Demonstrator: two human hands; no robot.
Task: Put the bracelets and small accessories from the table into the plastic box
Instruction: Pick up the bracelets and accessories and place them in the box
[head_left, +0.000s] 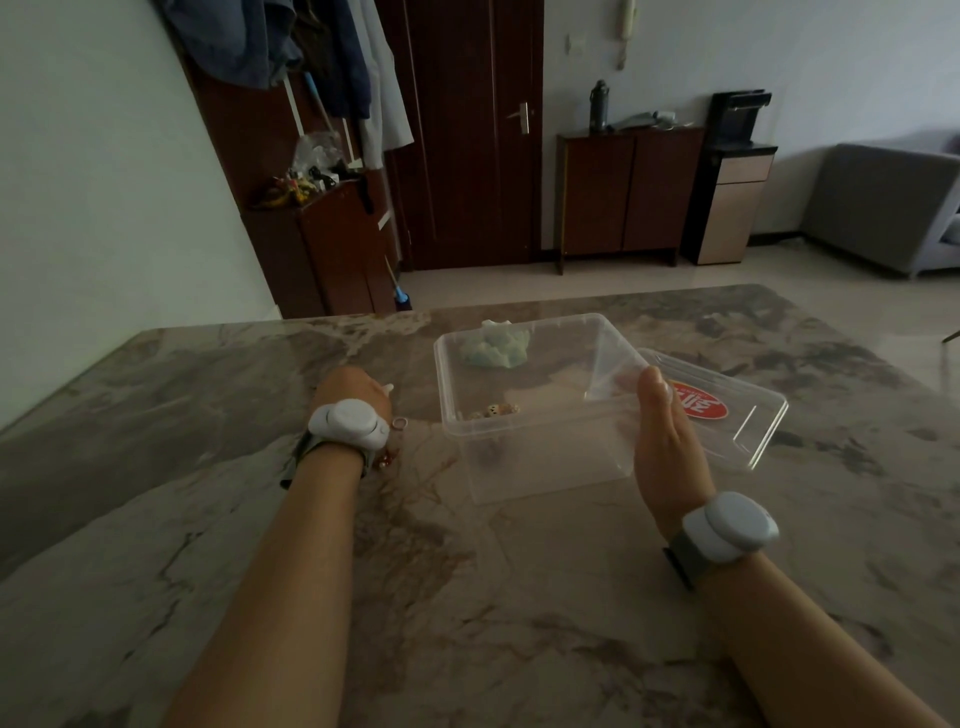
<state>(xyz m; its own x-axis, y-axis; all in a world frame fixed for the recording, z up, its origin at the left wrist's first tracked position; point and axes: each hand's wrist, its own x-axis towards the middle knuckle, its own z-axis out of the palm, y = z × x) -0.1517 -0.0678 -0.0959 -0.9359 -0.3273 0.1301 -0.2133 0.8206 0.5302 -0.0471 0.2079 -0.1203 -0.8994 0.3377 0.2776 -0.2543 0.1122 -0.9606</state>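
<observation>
Plastic box: clear, rectangular, lidless, standing on the marble table in the middle of the view; its long axis runs left to right and slightly away toward the right; the open mouth faces up and is tipped a little toward the camera.
Box contents: a few small pale beads lying against the near-left inside wall; whether they form a bracelet cannot be told.
Lid: clear, with a red label, lying flat on the table just right of the box and behind the right hand; its long axis runs toward the far left and near right.
Green item: a pale green crumpled lump seen through the box's far wall; whether it is inside or behind the box cannot be told.
Right hand: flat and open, fingers together, palm pressed against the box's right wall; thumb up at the rim.
Left hand: curled downward on the table left of the box, apart from it; a small pale piece pokes out at its fingers; the grip itself is hidden behind the wrist.
Small accessories: a little ring and reddish beads on the table just beside the left wrist.
Wrists: each carries a white band device.
</observation>
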